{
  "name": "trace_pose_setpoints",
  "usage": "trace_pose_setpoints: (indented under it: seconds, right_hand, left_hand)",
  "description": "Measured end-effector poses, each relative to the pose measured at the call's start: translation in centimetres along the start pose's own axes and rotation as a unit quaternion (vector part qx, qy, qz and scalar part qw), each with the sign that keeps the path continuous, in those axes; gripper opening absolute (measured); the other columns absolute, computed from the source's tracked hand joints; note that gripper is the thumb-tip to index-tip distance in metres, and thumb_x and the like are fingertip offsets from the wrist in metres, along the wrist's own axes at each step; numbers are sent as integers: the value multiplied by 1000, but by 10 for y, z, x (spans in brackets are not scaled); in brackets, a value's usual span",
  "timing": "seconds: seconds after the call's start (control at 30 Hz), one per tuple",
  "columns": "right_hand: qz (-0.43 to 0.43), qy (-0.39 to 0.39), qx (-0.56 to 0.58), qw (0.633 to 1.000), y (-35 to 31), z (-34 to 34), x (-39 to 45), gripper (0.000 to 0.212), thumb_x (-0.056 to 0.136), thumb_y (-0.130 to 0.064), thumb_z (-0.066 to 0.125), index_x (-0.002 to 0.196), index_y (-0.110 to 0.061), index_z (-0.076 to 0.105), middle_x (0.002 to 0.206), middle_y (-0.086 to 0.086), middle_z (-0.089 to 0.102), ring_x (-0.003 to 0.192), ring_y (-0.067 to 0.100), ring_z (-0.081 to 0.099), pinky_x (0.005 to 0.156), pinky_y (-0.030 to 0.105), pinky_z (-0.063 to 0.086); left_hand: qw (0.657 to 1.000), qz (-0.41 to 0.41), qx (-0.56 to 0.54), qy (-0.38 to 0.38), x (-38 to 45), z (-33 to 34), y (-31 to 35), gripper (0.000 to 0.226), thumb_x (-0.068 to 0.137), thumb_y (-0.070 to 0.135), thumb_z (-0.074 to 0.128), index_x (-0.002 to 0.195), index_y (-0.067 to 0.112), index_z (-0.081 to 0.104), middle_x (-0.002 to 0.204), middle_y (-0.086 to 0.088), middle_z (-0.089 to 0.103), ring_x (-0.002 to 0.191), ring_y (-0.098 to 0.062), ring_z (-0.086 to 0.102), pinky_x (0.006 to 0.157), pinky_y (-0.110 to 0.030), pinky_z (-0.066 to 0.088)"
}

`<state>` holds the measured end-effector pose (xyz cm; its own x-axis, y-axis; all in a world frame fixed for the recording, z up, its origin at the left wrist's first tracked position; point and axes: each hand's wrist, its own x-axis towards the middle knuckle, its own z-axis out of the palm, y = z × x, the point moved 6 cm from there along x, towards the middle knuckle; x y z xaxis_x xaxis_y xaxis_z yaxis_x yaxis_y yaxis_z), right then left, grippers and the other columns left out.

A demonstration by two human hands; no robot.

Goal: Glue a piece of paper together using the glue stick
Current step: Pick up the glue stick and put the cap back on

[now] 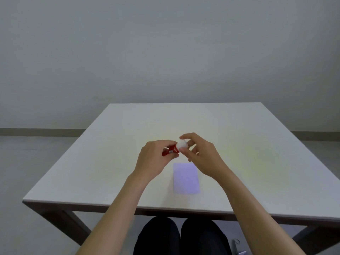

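Note:
A red glue stick (172,150) with white lettering is held above the middle of the white table (110,162). My left hand (153,160) grips its red body. My right hand (199,153) pinches the white cap (182,144) at the stick's right end with thumb and fingers; the cap sits against the body. A pale lilac sheet of paper (186,178) lies flat on the table just below and in front of both hands, untouched.
The table's near edge (165,207) runs across the lower part of the view, with dark wooden legs at both corners. My knees in dark trousers (180,236) show under it. A plain grey wall and floor lie behind.

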<state>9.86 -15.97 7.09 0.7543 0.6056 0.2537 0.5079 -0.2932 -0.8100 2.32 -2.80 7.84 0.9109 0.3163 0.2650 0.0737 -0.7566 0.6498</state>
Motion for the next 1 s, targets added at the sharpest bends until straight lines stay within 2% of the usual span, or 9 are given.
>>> trace_pose_setpoints:
  seconds: [0.07,0.17,0.23,0.37,0.43,0.5,0.63,0.8,1.0]
  right_hand:
    - [3,8,0,1000,2,3,4,12,89,-33,59,94,-23,62,70,-9,60,54,7,55,55,16,43]
    - [71,62,-126,988,10,5,12,49,88,-56,48,61,-14,48,59,4,58,53,16,45,52,29,35]
    - [85,90,-166,978,11,4,15,58,85,-65,43,56,-14,42,55,3,51,52,18,40,49,28,30]
    - [16,23,-16,999,4,11,21,22,88,-43,57,100,-24,57,68,-12,55,58,11,55,57,28,44]
    - [12,29,-37,999,4,13,25,19,88,-40,58,92,-22,52,63,-12,52,57,8,51,55,27,39]
    - [49,54,-83,994,6,13,29,34,83,-56,56,85,-23,50,59,-11,49,56,5,48,50,26,31]
    - [92,46,-50,993,14,11,29,52,80,-68,49,105,-22,54,72,1,63,67,13,58,60,31,45]
    - [113,59,-17,992,37,1,14,39,90,-52,49,104,-17,59,76,11,66,68,26,63,68,36,51]
    - [129,63,-5,990,53,-4,11,29,92,-43,52,102,-17,61,80,8,65,72,25,61,72,36,50]
  left_hand:
    - [1000,-7,0,-7,3,0,-2,19,76,24,73,94,31,69,87,13,73,82,-9,69,79,-35,53]
    - [1000,-3,18,-6,4,3,-3,20,76,23,73,94,29,69,89,12,73,82,-11,69,79,-36,53]
    - [1000,0,16,4,6,4,-3,20,76,21,73,94,28,69,89,12,73,81,-11,69,79,-36,53]
    - [999,-6,-34,15,16,0,-7,18,77,17,73,90,26,67,87,12,72,78,-7,71,82,-33,52]
    - [999,-2,-34,7,21,1,-9,17,76,15,74,86,26,65,83,14,71,75,-7,71,78,-29,51]
    - [998,-6,-61,13,25,1,-13,17,77,15,74,82,25,62,81,14,69,64,-4,69,68,-21,50]
    - [979,-81,-147,113,41,-11,-41,24,80,16,71,79,21,48,70,8,68,56,5,66,52,-3,41]
    - [969,-163,-144,118,53,-2,-76,25,80,16,71,86,13,47,73,21,59,62,8,61,55,-17,38]
    - [969,-168,-151,97,55,15,-90,29,81,16,69,77,23,41,67,10,67,55,16,61,58,-17,35]
